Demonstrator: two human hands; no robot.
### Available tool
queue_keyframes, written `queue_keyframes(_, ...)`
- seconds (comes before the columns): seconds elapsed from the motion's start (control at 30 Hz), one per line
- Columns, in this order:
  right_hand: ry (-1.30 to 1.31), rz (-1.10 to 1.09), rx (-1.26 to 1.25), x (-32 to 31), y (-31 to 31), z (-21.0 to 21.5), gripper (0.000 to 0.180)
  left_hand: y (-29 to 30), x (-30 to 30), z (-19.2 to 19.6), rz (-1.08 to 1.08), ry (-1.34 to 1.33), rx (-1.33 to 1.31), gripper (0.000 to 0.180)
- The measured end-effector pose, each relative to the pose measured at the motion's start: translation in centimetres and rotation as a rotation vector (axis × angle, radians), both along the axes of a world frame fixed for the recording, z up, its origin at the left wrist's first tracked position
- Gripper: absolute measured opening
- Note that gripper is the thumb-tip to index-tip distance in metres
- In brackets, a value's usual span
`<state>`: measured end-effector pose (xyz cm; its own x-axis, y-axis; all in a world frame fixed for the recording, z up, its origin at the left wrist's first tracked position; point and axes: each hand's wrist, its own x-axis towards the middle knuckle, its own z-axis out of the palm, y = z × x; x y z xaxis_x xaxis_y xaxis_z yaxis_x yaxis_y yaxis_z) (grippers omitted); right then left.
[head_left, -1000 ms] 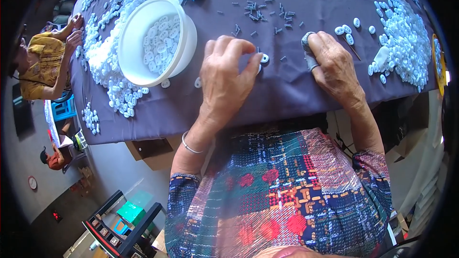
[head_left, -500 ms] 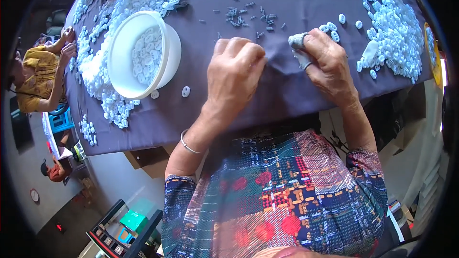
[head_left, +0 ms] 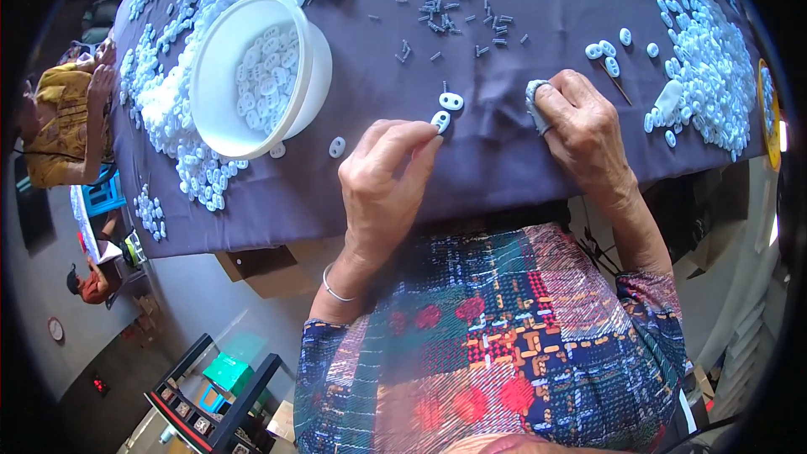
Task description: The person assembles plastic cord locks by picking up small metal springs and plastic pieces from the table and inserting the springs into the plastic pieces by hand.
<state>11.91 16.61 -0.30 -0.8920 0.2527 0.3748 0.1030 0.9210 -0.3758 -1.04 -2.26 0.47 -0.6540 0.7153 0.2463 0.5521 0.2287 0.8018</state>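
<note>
My left hand [head_left: 380, 181] pinches a small white oval piece with two holes [head_left: 441, 122] between thumb and forefinger. Touching or just above it is a second white two-hole piece [head_left: 451, 102], with a small spring [head_left: 445, 87] standing out at its top. Over to the right, my right hand [head_left: 584, 122] is closed above the table, a grey cloth wrap [head_left: 535, 101] on a finger. Whether anything is in its fingers is hidden. Loose dark little springs [head_left: 441, 15] lie scattered beyond both hands. A thin brown stick [head_left: 617, 84] lies beside several white pieces [head_left: 601, 52].
A white plastic tub [head_left: 318, 76] part full of white pieces stands left of my left hand. Heaps of white pieces [head_left: 160, 109] cover the left of the dark tablecloth [head_left: 504, 168]; another heap [head_left: 714, 76] lies right. A person in yellow [head_left: 63, 126] sits at the left edge.
Two white pieces and a spring now show at my left fingertips, which were curled closed before. The brown stick now lies by the white pieces at right. The view has shifted slightly.
</note>
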Motion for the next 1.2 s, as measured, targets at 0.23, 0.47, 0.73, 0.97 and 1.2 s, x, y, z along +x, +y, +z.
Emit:
queue_keyframes(0.23, -0.057, 0.028, -0.094, 0.3, 0.4, 0.7, 0.017, -0.7, 0.6, 0.7, 0.098, -0.546, 0.058, 0.011)
queue_keyframes(0.47, -0.1, 0.067, -1.269, -1.2, -3.7, 3.8, 0.012, -2.0, 0.4, 0.0, 0.037, -1.043, 0.223, 0.017)
queue_keyframes(0.73, -0.176, 0.149, -0.994, -2.8, -5.6, 3.1, 0.007, -2.9, 0.8, 0.7, 0.062, -0.914, 0.14, 0.016)
queue_keyframes(0.97, -0.201, 0.206, -0.814, -2.8, -5.6, 2.5, 0.007, -3.0, 1.1, 0.2, 0.029, -0.733, 0.117, 0.014)
queue_keyframes(1.2, -0.199, 0.191, -0.812, -2.7, -5.7, 2.2, 0.007, -2.9, 1.1, -0.5, -0.025, -0.5, 0.136, 0.012)
